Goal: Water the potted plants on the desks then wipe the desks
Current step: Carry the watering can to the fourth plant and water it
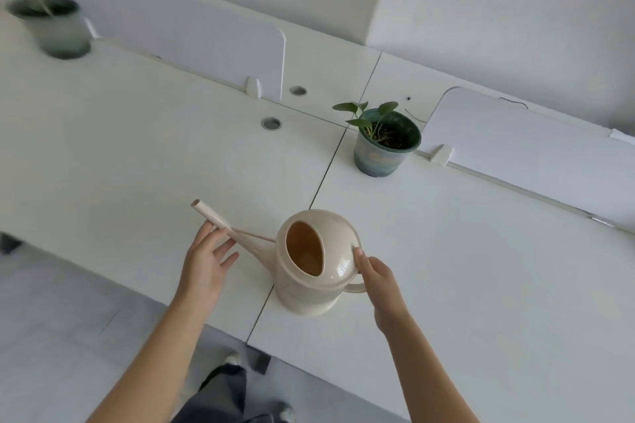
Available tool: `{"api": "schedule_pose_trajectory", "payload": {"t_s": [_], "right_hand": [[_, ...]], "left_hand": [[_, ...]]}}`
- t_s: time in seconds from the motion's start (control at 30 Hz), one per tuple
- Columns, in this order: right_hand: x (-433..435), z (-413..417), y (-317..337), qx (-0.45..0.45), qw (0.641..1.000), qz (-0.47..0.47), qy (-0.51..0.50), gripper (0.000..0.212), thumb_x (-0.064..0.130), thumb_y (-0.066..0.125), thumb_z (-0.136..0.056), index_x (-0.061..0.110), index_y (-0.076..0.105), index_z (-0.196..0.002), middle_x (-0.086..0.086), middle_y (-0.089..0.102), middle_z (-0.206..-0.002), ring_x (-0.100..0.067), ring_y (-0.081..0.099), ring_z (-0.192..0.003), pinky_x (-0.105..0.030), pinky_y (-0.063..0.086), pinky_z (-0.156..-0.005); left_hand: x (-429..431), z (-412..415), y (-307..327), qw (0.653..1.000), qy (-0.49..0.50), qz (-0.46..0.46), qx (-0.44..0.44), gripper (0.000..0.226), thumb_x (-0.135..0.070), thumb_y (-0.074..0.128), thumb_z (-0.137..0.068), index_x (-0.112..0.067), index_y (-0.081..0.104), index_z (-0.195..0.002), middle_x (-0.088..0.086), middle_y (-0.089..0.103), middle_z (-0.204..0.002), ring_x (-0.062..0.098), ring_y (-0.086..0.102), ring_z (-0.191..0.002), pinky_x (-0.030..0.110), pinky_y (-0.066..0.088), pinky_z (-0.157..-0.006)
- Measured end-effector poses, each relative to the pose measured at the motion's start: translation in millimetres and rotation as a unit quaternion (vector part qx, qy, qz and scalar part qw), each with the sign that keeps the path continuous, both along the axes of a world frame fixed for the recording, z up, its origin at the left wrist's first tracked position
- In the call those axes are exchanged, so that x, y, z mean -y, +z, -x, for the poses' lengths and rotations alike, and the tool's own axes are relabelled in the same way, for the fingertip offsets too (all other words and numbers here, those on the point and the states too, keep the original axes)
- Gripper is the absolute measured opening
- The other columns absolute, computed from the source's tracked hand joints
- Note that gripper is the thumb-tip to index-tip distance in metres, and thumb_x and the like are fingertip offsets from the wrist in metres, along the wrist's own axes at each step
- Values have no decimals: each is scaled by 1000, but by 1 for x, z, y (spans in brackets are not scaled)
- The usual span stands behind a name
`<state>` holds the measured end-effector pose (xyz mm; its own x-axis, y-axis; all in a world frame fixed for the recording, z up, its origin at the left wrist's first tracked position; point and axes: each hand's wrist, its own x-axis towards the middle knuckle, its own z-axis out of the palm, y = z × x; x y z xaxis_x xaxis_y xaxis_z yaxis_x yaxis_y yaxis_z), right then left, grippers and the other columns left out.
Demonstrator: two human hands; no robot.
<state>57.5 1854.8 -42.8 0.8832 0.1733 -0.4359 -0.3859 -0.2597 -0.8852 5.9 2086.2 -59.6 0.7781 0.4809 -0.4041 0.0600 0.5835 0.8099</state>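
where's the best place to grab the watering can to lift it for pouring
Probably by the loop handle at the back of the watering can, coming from the right, where the right hand already is. The long spout points left, opposite the handle, so that grip tips it forward. The left hand can steady the spout.

We see our two forearms rising from the bottom edge of the frame, both bare from wrist to elbow, with no sleeve in sight. Our left hand (206, 259) sits at lower centre-left and our right hand (379, 280) at lower centre-right; both are bare, with short, plain fingernails. Neither wrist nor any finger that shows carries a watch, band or ring. At the bottom centre, between the forearms, we see our trousers (220, 395): loose, dark grey cloth with soft folds. Light-coloured shoes (233, 359) peek out at the hems, one above the trouser leg and one toward the lower right, both blurred.
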Motion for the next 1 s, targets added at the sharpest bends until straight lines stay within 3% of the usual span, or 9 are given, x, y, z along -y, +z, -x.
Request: {"api": "schedule_pose_trajectory", "payload": {"t_s": [0.03,0.07,0.17,0.23,0.33,0.53,0.6,0.83,1.0], "right_hand": [[-2,-3,-2,-8,1000,-5,16,65,57,55,-77,-7,49,-77,-15,45,-82,-16,40,-81,-42,44,-83],[-5,-5,-2,-15,999,-3,37,60,51,52,-84,-9,51,-81,-24,50,-87,-17,44,-83,-44,38,-99],[-26,-3,5,-31,992,-11,124,58,48,48,-87,-9,56,-91,-24,61,-113,-23,57,-102,-27,41,-80],[-46,5,11,-40,985,-14,170,61,49,49,-86,-10,58,-100,-20,62,-114,-22,56,-106,-26,37,-79],[-79,22,23,-52,968,-9,245,58,51,53,-83,-6,59,-91,-13,65,-105,-16,55,-100,-24,34,-79],[-152,63,39,-51,931,18,361,97,83,55,-43,11,65,-108,-1,63,-118,-18,50,-118,-41,32,-106],[-177,81,43,-55,920,10,388,99,84,56,-42,14,65,-110,0,64,-118,-18,51,-118,-42,31,-108],[-262,145,58,-65,900,-4,432,68,67,59,-58,14,72,-99,2,72,-106,-13,59,-109,-40,33,-109],[-318,172,57,-66,908,-11,413,33,45,51,-85,20,71,-93,3,70,-98,-15,60,-106,-41,31,-110]], "left_hand": [[-2,13,3,1000,23,-5,1,33,-13,39,-94,-25,48,-123,-7,58,-101,14,54,-98,32,37,-88],[-5,27,6,999,43,-12,2,36,-13,38,-94,-23,46,-128,-6,58,-106,16,55,-101,33,37,-90],[-17,75,16,994,109,-19,-2,41,-14,34,-96,-19,40,-136,1,55,-120,24,52,-111,36,37,-92],[-25,104,24,987,155,-30,0,38,-15,33,-97,-20,42,-133,0,56,-119,24,53,-110,37,39,-94],[-35,145,32,973,229,-36,5,37,-15,33,-97,-21,39,-134,-3,56,-114,23,53,-108,39,38,-96],[-72,216,44,939,340,-51,8,34,-16,38,-97,-21,44,-130,1,56,-117,27,54,-109,40,42,-91],[-90,237,44,930,363,-54,5,38,-17,40,-96,-18,43,-134,4,54,-124,29,52,-113,40,42,-91],[-171,304,51,921,383,-72,6,44,-19,41,-96,-17,38,-140,8,49,-137,33,50,-120,43,41,-92],[-227,329,61,924,370,-91,9,47,-21,41,-96,-21,34,-142,6,47,-140,31,49,-122,43,41,-94]]}}
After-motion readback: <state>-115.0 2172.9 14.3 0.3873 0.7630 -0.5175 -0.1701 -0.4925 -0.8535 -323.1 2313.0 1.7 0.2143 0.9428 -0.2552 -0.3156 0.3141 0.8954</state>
